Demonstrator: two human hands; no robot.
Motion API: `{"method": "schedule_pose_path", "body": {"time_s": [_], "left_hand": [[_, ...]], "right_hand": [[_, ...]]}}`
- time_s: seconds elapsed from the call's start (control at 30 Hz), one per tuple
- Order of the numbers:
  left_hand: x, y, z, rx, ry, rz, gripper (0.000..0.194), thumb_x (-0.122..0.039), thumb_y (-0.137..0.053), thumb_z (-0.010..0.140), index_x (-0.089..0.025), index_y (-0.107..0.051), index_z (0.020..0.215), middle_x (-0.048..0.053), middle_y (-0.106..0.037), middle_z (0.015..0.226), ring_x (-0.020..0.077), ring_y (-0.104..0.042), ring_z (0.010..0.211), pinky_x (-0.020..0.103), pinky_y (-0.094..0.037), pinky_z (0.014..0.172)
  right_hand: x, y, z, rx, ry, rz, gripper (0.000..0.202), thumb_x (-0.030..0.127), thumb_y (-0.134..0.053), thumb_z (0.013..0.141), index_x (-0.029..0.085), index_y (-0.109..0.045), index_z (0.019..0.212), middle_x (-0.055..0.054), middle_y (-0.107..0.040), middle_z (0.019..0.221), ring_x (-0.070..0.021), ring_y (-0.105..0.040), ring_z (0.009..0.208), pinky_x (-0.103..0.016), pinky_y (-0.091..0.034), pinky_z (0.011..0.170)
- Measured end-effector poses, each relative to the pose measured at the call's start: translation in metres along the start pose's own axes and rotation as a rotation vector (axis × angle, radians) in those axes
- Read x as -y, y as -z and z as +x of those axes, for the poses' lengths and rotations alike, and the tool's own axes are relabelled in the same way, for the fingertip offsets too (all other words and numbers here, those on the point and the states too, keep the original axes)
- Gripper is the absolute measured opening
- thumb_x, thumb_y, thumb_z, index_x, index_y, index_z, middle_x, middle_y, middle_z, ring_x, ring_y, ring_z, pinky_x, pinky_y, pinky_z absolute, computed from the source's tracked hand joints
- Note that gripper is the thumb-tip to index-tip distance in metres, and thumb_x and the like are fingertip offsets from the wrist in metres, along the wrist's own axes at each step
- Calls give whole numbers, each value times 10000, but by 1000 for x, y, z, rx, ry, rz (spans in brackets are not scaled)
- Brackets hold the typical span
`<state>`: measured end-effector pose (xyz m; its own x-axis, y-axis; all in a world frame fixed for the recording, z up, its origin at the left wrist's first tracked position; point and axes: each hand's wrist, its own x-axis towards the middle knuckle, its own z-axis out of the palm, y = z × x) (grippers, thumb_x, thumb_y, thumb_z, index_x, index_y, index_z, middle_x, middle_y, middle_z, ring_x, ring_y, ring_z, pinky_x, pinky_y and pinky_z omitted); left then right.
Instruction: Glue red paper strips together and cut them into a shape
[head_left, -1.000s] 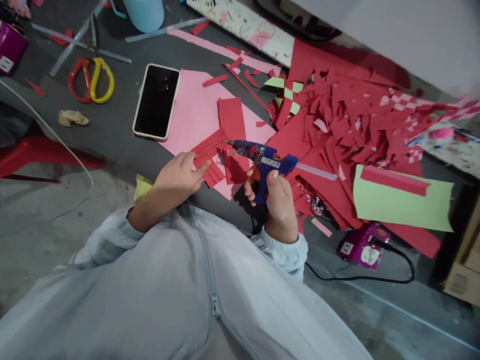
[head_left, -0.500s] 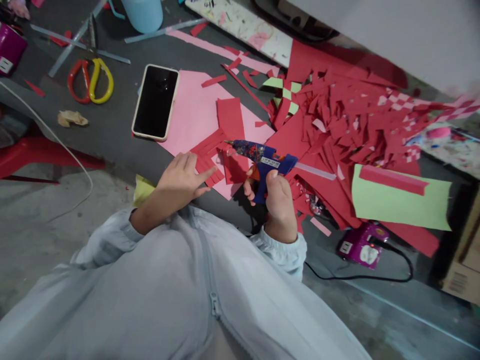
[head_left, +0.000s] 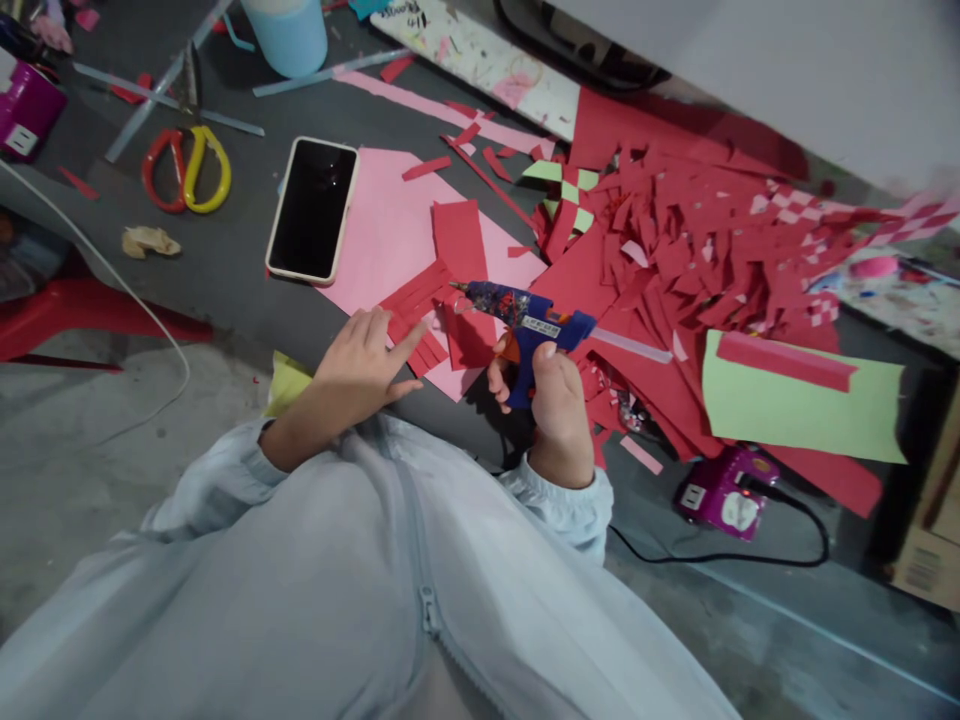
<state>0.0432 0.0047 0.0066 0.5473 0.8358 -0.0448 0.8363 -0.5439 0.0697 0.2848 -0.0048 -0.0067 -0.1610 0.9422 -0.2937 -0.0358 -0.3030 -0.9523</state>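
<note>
A blue glue gun point(head_left: 541, 322) is clamped in the right hand point(head_left: 559, 400); the left hand point(head_left: 351, 368) is spread open at the red paper strips point(head_left: 414, 296).

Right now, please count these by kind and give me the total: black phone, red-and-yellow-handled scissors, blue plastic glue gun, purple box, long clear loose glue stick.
Black phone: 1
Scissors: 1
Blue glue gun, in the right hand: 1
Purple boxes: 2
Loose glue sticks: 3
Total: 8
</note>
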Motion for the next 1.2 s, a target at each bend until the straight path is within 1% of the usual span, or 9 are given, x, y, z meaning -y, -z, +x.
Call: {"method": "schedule_pose_path", "body": {"time_s": [0.07,0.1,0.2,0.27,0.4,0.53,0.63,0.83,1.2], "left_hand": [[-1,0,1,-2,48,26,694,-477,-594,921,-36,-460,1439,276,-575,1238,364,-572,1171,497,-482,995],[-2,0,2,2,55,33,658,-453,-591,928,-43,-474,1430,274,-579,1224,363,-579,1154,492,-490,973],[-1,1,2,13,-2,31,561,-451,-619,909,-190,-544,1399,243,-579,1216,367,-588,1127,489,-497,928],[0,2,2,9,-37,32,565,-485,-617,900,-227,-549,1399,237,-572,1221,369,-585,1130,490,-488,940],[1,2,3,0,11,46,625,-460,-559,938,-107,-483,1448,259,-571,1185,357,-582,1091,464,-483,934],[1,4,10,56,38,42,528,-404,-549,951,-139,-531,1407,212,-590,1091,334,-584,1008,448,-481,872],[-2,6,15,94,49,48,532,-413,-522,964,-152,-516,1428,206,-592,1087,335,-580,1007,451,-469,867],[-8,8,20,114,103,59,577,-379,-471,989,-59,-450,1470,238,-602,1119,356,-577,1060,447,-463,880],[-10,7,11,-22,158,32,510,-320,-419,990,-11,-499,1388,248,-636,1157,330,-638,1030,402,-538,787]], "right_hand": [[0,0,0,5,2,18,516,710,-466,900,219,-621,931,-11,-615,628,-154,-578,523,-270,-448,415],[-1,0,0,8,3,25,513,711,-472,897,219,-618,927,-11,-615,628,-157,-582,525,-273,-456,418],[0,0,1,13,7,34,514,717,-480,889,220,-608,918,-6,-607,620,-153,-563,505,-277,-457,414],[2,-1,1,8,4,33,517,723,-482,885,222,-608,914,1,-596,612,-145,-540,485,-273,-446,406],[3,-3,-1,-18,12,22,510,712,-488,889,222,-623,928,9,-586,606,-128,-503,458,-265,-426,395],[2,-2,-1,-16,38,32,490,679,-478,915,215,-633,936,7,-591,601,-129,-512,464,-260,-424,396],[0,-2,-1,-27,46,52,462,658,-505,915,218,-638,957,5,-596,609,-129,-504,476,-258,-427,401],[1,-3,-2,-47,24,26,471,678,-496,908,232,-637,954,3,-590,612,-139,-485,473,-278,-417,401],[7,-4,-2,-38,-38,9,550,757,-519,840,228,-623,945,-3,-576,627,-148,-501,499,-287,-426,409]]}}
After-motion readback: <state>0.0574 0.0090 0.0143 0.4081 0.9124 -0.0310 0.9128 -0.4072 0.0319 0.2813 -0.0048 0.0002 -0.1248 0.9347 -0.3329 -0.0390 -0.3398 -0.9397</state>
